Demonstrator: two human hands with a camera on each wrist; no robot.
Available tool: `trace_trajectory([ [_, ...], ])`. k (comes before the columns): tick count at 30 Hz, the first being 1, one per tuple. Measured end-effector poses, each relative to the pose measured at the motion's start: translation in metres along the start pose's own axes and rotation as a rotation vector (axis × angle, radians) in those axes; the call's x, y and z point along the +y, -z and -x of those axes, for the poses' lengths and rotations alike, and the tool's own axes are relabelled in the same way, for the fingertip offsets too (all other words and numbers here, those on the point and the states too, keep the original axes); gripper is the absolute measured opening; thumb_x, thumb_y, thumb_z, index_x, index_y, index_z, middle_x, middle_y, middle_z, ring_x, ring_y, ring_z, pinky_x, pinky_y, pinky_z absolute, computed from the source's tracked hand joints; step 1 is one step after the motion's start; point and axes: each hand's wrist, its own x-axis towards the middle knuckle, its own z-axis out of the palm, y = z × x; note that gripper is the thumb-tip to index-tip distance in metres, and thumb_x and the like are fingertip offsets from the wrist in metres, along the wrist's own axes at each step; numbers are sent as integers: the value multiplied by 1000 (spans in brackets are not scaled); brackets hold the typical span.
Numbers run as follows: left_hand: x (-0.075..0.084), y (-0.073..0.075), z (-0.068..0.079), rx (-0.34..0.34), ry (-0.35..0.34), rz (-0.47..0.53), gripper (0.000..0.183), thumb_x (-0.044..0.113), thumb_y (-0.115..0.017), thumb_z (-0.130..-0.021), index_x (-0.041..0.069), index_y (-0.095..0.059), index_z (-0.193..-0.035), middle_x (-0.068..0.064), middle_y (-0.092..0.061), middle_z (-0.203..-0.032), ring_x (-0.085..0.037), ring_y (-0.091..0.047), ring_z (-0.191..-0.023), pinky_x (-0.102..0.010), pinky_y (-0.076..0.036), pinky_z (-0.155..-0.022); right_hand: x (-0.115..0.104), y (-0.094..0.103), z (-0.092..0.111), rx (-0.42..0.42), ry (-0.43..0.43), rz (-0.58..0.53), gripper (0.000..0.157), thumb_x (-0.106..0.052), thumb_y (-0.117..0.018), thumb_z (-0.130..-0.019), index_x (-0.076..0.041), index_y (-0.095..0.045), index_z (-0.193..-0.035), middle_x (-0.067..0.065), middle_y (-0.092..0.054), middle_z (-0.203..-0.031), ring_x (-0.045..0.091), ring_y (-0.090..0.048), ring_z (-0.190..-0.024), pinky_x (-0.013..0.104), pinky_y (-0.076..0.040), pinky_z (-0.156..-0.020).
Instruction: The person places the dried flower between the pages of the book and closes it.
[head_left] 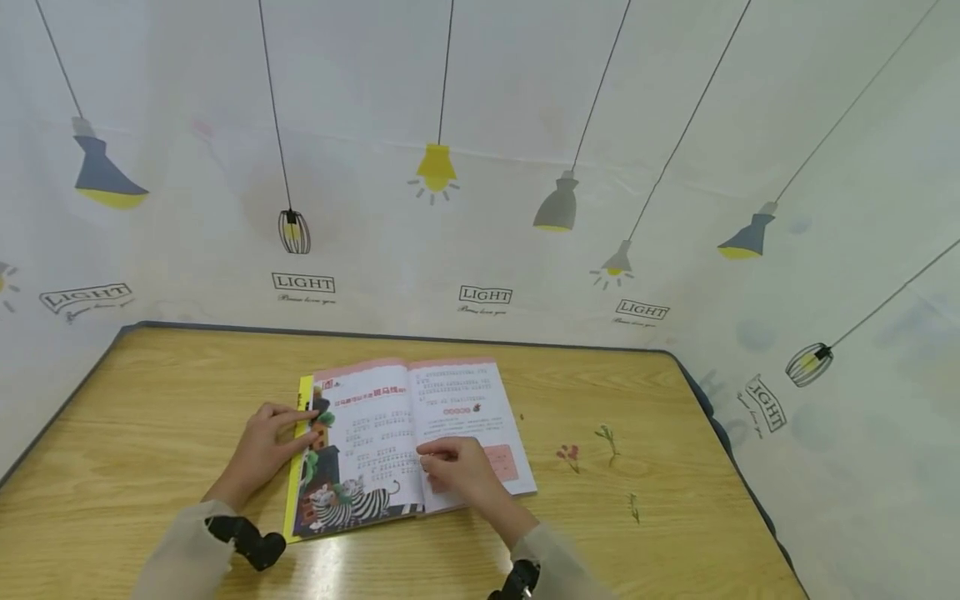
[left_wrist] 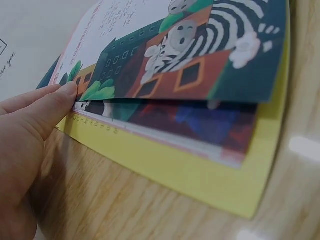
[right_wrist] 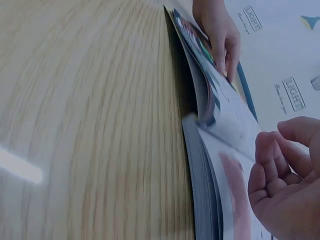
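A printed book (head_left: 378, 425) lies spread open on the wooden table, its left page showing zebras (head_left: 356, 502) and its yellow cover (left_wrist: 200, 182) sticking out beyond the pages. My left hand (head_left: 258, 454) touches the left page's outer edge with thumb and finger. In the left wrist view, that page stands slightly raised above the ones beneath. Over the right page, close to the centre fold, is my right hand (head_left: 461, 467). Its fingers (right_wrist: 265, 155) are loosely curled, thumb near the fingertips, and nothing shows between them. Whether it touches the paper is unclear.
Right of the book lie a pink flower sprig (head_left: 568, 455), a green sprig (head_left: 607, 437) and a smaller green sprig (head_left: 634, 507). A pale curtain (head_left: 375, 233) printed with lamps stands behind the wooden table (head_left: 600, 550).
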Motion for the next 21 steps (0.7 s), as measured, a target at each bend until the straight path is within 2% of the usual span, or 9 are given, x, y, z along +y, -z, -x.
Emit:
trace_trajectory([
  [3,0,0,-1,-7,6,2,39,23,-68,-83,0,-63,-115,-20,-47,-108,-35,-44,-99,-55,-33,-84,-6,18,10,14,18,0,20,-1,-62,-84,11,-66,-99,19,-64,-78,14,-58,-63,27,-50,-58],
  [6,0,0,-1,-10,15,4,39,22,-69,-83,0,-63,-115,-20,-47,-108,-36,-44,-99,-55,-33,-85,-8,36,18,30,18,6,21,1,-59,-84,16,-63,-100,27,-62,-81,23,-61,-67,32,-51,-62],
  [8,0,0,-1,-14,19,0,40,24,-69,-83,-1,-63,-115,-21,-47,-108,-36,-43,-99,-55,-33,-84,-2,49,21,48,14,2,22,2,-59,-85,17,-61,-101,29,-61,-82,30,-62,-70,37,-52,-64],
  [12,0,1,-1,-13,24,-2,41,25,-69,-83,-1,-63,-115,-21,-47,-108,-35,-43,-99,-55,-32,-84,22,76,21,119,-2,5,24,0,-59,-86,16,-61,-103,25,-62,-82,34,-63,-72,39,-52,-64],
  [17,-2,-1,-2,0,17,4,40,23,-69,-83,-1,-63,-114,-20,-47,-107,-35,-43,-99,-54,-33,-83,45,110,27,237,-37,55,25,-3,-61,-85,11,-63,-105,17,-64,-83,27,-62,-74,33,-51,-65],
  [21,-4,-3,-2,1,15,-4,39,23,-69,-83,-1,-63,-114,-20,-47,-105,-34,-43,-96,-53,-34,-81,56,135,37,286,-67,42,26,-3,-61,-86,11,-62,-108,20,-64,-90,28,-62,-80,33,-51,-68],
])
